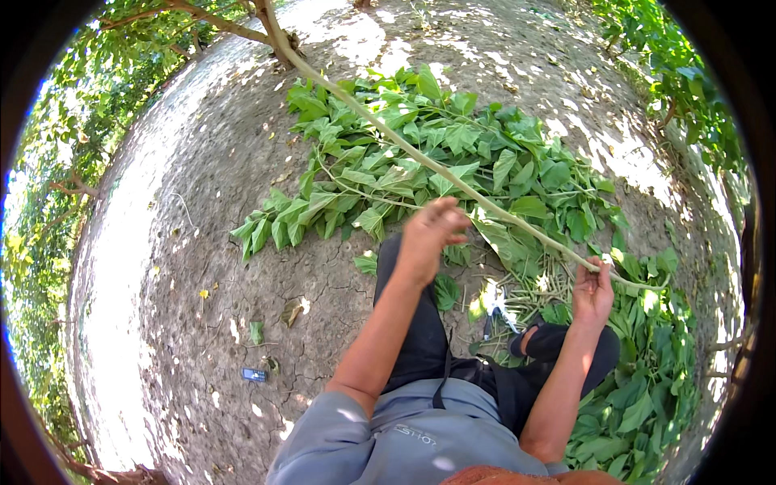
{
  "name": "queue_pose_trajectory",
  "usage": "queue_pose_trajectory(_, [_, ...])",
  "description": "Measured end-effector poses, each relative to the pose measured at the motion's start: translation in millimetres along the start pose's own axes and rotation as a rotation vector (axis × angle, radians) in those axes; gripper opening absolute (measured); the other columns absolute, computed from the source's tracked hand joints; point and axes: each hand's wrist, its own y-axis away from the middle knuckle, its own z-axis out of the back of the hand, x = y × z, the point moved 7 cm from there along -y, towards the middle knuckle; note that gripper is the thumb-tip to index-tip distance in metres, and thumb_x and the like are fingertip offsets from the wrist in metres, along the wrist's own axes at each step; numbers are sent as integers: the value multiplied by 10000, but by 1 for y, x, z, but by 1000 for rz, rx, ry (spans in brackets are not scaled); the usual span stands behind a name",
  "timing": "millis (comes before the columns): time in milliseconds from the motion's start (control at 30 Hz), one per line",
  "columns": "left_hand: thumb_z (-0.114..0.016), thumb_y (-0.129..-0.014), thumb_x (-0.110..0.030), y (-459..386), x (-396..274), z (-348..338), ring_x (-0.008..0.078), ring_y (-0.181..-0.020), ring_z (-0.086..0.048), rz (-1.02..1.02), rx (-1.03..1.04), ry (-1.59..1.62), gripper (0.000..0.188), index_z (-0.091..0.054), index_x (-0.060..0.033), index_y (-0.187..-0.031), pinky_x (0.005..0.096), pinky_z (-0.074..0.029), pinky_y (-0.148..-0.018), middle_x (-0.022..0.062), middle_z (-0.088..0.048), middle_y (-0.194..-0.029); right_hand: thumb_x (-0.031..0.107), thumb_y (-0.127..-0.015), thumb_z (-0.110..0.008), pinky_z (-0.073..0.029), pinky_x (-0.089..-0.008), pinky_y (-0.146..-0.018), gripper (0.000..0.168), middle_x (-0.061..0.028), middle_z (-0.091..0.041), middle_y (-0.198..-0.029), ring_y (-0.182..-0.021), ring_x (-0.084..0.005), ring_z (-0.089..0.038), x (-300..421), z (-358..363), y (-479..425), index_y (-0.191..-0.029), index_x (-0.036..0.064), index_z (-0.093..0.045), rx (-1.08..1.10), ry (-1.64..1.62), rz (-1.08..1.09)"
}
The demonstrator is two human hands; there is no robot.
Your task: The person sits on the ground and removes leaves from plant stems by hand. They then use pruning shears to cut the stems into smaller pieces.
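Observation:
A long bare branch [418, 154] slants across the view from upper left to lower right. Near its thin end, the fingers of my right hand [593, 294] pinch it. My left hand [431, 236] is blurred, just below the branch's middle, with its fingers apart and nothing seen in them. Beyond both hands lies a wide heap of cut leafy branches [400, 133] on the soil. A second pile of green leaves [636, 376] is beside my right leg. Bare cut stems [539, 291] lie between my legs, near a shiny object [500, 312] that glare makes unclear.
A small blue keypad phone [253, 374] lies on the cracked soil to my left. A tree trunk [276, 36] with low limbs rises at the top. Leafy trees [697, 91] border the right side, and more foliage [66, 145] lines the left. Fallen leaves dot the ground.

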Motion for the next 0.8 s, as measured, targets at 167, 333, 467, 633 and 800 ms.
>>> queue_pose_trajectory(167, [-684,-869,-232,21,70,-76,248,-1186,-508,37,406,-86,586,-422,51,-1311,362,-431,-986,182,-519,-1274,149,-950,-545,-548,-424,-871,141,-131,-655,-963,-937,-276,-638,-70,-69,29,-975,13,-574,79,122,-53])
queue_pose_trajectory(333, [-581,-942,-209,20,73,-104,197,-1085,-558,-56,313,63,409,-489,14,-1271,327,-459,-930,123,-586,-1195,153,-940,-564,-567,-398,-780,119,-137,-654,-957,-878,-262,-655,-105,-98,54,-976,40,-553,129,230,-56])
queue_pose_trajectory(467, [-438,-1006,-289,16,67,-97,167,-917,-594,-80,307,163,373,-533,39,-1157,295,-485,-815,98,-619,-1042,188,-935,-577,-566,-360,-722,182,-119,-642,-915,-845,-226,-652,-115,-111,56,-1015,30,-537,118,365,-84])
queue_pose_trajectory(633, [-462,-975,-392,4,55,-50,303,-1015,-630,-44,123,320,431,-558,17,-1070,406,-527,-869,183,-630,-1090,249,-923,-601,-560,-360,-717,337,-117,-607,-995,-859,-238,-632,-96,-84,54,-1140,10,-507,56,542,-94])
queue_pose_trajectory(800, [-508,-963,-358,-11,50,-7,327,-970,-649,8,75,253,378,-580,8,-1025,431,-547,-836,201,-646,-1044,257,-928,-597,-562,-382,-680,434,-157,-565,-1048,-846,-265,-612,-45,-34,38,-1216,-16,-423,-168,442,-19])
